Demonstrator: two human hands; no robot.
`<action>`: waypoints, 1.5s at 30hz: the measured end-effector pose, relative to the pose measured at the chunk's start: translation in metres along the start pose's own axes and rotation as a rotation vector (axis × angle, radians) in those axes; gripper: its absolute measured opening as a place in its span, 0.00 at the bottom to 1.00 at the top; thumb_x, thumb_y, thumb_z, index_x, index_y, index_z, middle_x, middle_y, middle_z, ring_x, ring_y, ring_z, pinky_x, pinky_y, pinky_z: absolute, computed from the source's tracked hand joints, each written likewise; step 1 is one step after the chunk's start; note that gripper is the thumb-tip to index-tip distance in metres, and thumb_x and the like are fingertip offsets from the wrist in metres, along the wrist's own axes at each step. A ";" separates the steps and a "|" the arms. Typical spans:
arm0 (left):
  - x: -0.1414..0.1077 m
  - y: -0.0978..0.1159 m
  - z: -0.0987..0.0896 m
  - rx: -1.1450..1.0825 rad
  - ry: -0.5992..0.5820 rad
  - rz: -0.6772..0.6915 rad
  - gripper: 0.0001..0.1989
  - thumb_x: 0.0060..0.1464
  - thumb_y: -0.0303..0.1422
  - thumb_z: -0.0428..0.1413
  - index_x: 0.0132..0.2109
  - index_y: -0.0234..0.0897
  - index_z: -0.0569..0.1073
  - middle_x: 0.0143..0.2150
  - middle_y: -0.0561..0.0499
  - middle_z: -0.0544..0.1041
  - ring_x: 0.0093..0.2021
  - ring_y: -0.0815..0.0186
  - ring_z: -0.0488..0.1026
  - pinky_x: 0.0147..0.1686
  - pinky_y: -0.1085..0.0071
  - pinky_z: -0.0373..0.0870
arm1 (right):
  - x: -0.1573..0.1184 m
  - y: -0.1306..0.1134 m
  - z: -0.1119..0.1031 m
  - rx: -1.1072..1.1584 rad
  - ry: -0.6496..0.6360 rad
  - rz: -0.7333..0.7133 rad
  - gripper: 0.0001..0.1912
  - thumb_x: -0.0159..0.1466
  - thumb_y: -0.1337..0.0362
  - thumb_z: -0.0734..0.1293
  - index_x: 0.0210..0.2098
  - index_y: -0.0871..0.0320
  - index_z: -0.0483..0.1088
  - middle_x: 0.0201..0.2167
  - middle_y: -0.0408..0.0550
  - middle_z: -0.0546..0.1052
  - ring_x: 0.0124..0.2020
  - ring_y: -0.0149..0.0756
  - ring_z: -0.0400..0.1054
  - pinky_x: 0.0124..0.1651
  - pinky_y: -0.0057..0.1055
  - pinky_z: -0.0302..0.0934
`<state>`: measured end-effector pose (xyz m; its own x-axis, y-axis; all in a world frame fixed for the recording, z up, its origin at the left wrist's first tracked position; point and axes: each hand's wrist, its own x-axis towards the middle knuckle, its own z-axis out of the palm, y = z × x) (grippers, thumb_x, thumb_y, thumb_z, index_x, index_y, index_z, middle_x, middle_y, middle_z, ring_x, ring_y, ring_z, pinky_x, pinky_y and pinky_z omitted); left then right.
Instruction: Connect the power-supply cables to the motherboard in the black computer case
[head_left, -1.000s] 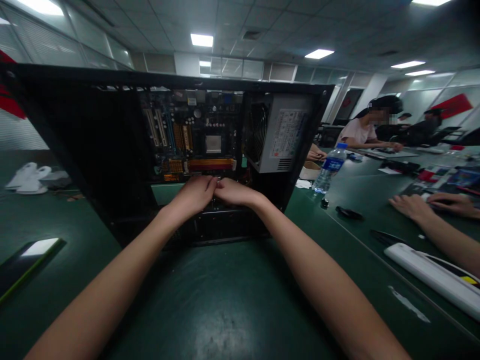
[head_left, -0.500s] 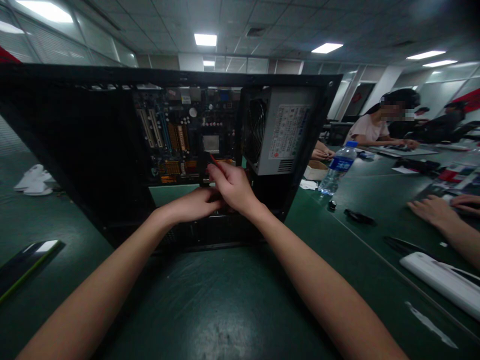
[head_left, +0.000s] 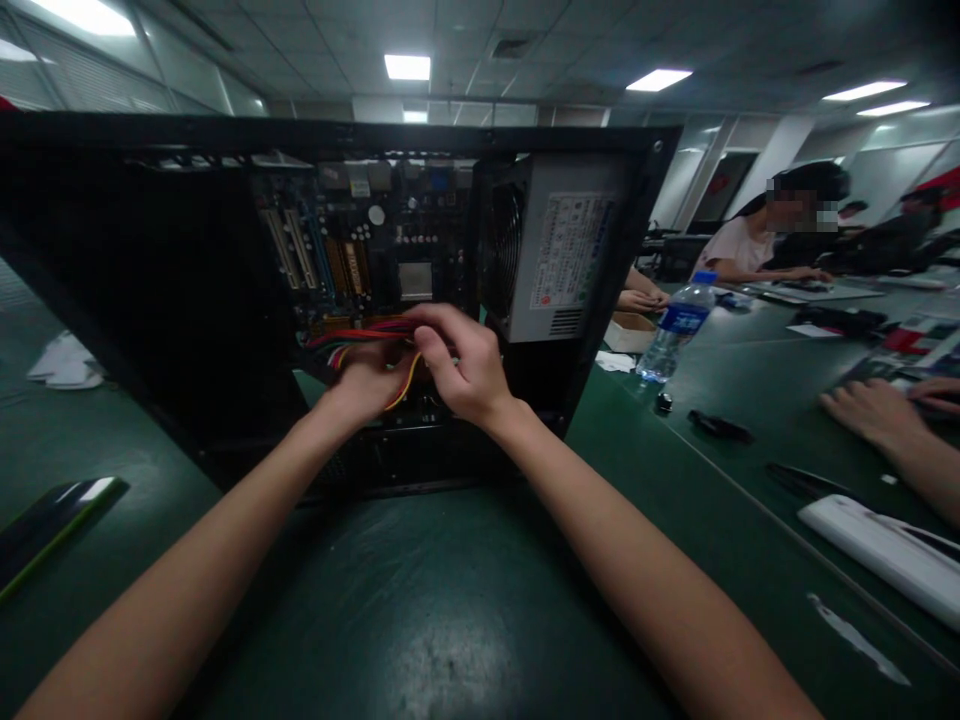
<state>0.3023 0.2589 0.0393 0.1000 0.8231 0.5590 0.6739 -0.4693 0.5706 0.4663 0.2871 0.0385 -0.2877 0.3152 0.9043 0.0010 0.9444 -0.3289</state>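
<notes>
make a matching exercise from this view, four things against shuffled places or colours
1 wires
2 power supply
3 bottle
4 flat slab

A grey, inside the case
B multicoloured, at the left hand and right hand
C dark with a green edge
D upright on the table, blue cap

Pairs: 1-B, 2-A, 3-D, 4-C

Office-like workroom with gridded ceiling [head_left: 577, 40], light panels [head_left: 407, 67], glass partitions [head_left: 165, 80], long green table [head_left: 420, 600]

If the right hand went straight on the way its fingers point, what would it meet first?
Most likely the coloured wires, which the right hand appears to touch; the motherboard looks to be behind them, though depth is unclear.
</notes>
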 end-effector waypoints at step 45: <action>-0.004 0.016 -0.008 -0.248 0.047 -0.030 0.18 0.58 0.46 0.55 0.37 0.35 0.79 0.36 0.48 0.83 0.43 0.56 0.77 0.45 0.64 0.74 | 0.005 0.008 0.006 0.187 -0.107 0.522 0.32 0.65 0.33 0.61 0.23 0.55 0.63 0.21 0.39 0.63 0.26 0.31 0.58 0.31 0.30 0.51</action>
<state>0.3072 0.2456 0.0514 0.0444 0.8246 0.5639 0.4754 -0.5139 0.7141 0.4595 0.2962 0.0388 -0.3898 0.7161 0.5791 0.0026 0.6296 -0.7769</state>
